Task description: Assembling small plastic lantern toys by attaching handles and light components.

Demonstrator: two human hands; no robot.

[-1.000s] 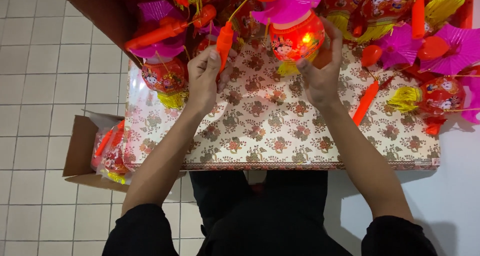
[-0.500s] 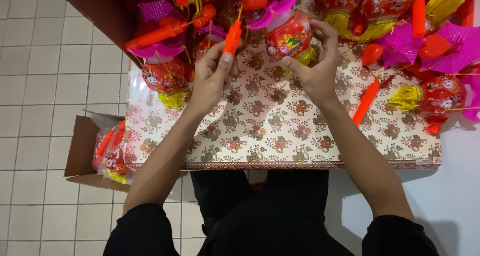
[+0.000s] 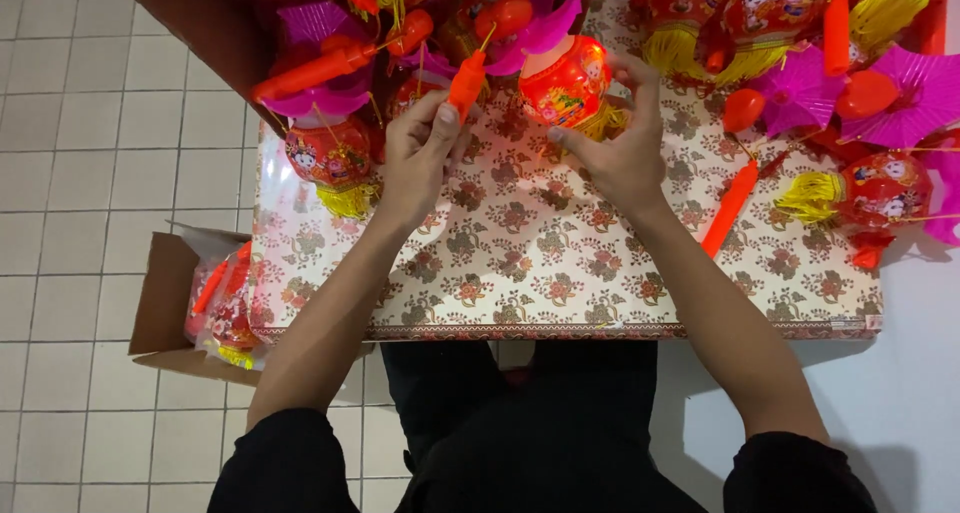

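Two hands work over a table covered in a floral cloth. A red lantern sits between them at the far side, lit and glowing, with a pink paper fan at its top and yellow tassel showing below. Gripping it is the right hand, fingers curled round its right side and thumb near its base. Just left of the lantern, the left hand pinches an orange handle (carrot-shaped, held upright) between thumb and fingers. Both forearms reach forward from black sleeves, wrists slightly bent. More lanterns crowd the table's far edge. An open cardboard box of packed lanterns stands on the tiled floor, left.
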